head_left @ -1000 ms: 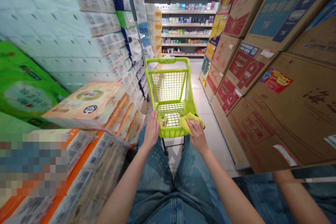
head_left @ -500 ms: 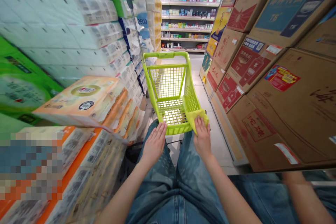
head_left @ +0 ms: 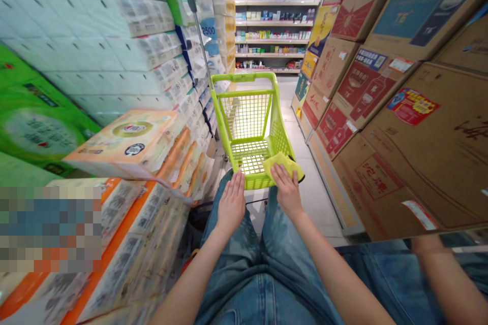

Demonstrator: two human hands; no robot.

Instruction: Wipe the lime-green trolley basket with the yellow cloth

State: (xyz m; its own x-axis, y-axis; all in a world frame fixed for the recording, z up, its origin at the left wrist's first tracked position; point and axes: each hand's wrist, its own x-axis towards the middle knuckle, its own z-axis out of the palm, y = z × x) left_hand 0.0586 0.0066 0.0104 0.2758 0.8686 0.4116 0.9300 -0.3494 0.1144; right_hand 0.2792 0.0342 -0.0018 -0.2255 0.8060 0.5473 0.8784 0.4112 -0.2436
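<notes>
A lime-green plastic shopping cart (head_left: pixel 253 180) with grid walls stands in front of my knees, its near rim toward me. My left hand (head_left: pixel 232 197) rests at the near left corner of the rim, fingers stretched out and holding nothing. Over the near right corner lies a yellow cloth (head_left: pixel 294 167). My right hand (head_left: pixel 286 189) presses the cloth onto the rim, fingers long across it; the thumb is mostly hidden. Through the grid of the cart, pale floor shows.
Tissue packs (head_left: pixel 125 142) are stacked close on the left. Cardboard cartons (head_left: pixel 400 162) rise on the right above a low ledge. A shelf of small boxed goods (head_left: pixel 272 5) crosses the far end of the aisle. A metal pole (head_left: pixel 202 43) stands beyond the cart's left side.
My right hand has slid the yellow cloth leftward along the near rim, from the right corner toward the middle. My left hand stays by the left corner. The view has shifted slightly.
</notes>
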